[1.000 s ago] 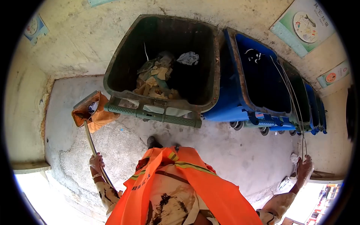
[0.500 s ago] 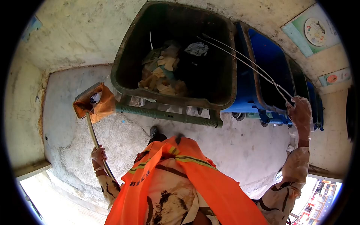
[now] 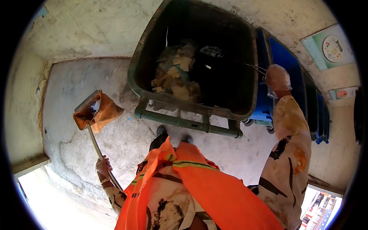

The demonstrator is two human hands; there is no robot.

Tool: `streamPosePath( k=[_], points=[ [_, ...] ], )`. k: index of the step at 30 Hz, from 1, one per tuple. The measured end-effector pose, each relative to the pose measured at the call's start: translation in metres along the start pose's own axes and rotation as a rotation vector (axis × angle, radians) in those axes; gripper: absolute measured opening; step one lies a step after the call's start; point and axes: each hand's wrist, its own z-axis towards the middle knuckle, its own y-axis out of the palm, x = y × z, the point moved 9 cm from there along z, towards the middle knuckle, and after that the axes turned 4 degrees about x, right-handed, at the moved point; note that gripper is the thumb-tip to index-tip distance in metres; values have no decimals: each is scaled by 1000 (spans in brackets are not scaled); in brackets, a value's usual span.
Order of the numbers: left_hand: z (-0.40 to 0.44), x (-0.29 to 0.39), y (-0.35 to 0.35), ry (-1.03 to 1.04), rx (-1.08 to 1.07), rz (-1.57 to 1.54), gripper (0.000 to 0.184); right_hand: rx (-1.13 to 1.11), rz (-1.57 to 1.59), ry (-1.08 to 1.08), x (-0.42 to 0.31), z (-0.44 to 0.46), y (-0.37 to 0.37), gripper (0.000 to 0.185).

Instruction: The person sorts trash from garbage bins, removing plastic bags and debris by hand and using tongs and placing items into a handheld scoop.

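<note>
My left hand (image 3: 103,167), in a clear plastic glove, is closed around the pole of a long-handled dustpan (image 3: 105,115). The pan has a brown-orange pouch with some white-and-blue litter inside. My right hand (image 3: 277,78), also gloved, grips long metal tongs (image 3: 258,68) over the right rim of an open dark green wheelie bin (image 3: 135,76). The tongs reach into the bin; their tips are lost in the dark. Inside lie crumpled paper and plastic litter (image 3: 178,74) and a crumpled silvery wrapper (image 3: 211,51).
Blue and green wheelie bins (image 3: 262,103) stand in a row to the right. Stained walls (image 3: 88,30) enclose the space, with posters (image 3: 332,48) at right. The bin's handle bar (image 3: 184,122) juts toward my feet on the concrete floor (image 3: 84,149).
My right hand has moved left and forward, carrying the tongs deeper into the bin. The view has shifted, so the bin appears further right. My left hand still holds the dustpan.
</note>
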Motion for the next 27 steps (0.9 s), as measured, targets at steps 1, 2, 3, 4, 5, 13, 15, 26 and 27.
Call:
streamPosePath(
  k=[1,2,3,4,5,13,15,26,27],
  points=[
    [0,-1,-2,5,9,4,29,-6,18,46,13,-8,-1,16],
    [-1,0,-3,9,16,9,29,-21,47,50,20,-22,-17,17],
    [-1,0,-2,7,15,14,29,-36,74,54,25,-39,-27,19],
    [-2,1,-2,3,36,29,29,-45,74,53,43,-54,-19,22],
    [-3,1,-3,-1,57,43,29,-54,73,51,60,-71,-12,24],
    [-2,13,26,20,14,57,29,-8,212,603,206,-294,-40,27],
    [-4,21,37,38,-14,66,28,-37,93,688,242,-344,-40,29],
    [-8,52,81,117,-174,99,30,106,290,637,245,-369,-56,29],
    [-10,56,83,129,-194,83,29,-81,280,677,217,-338,-68,31]
  ],
)
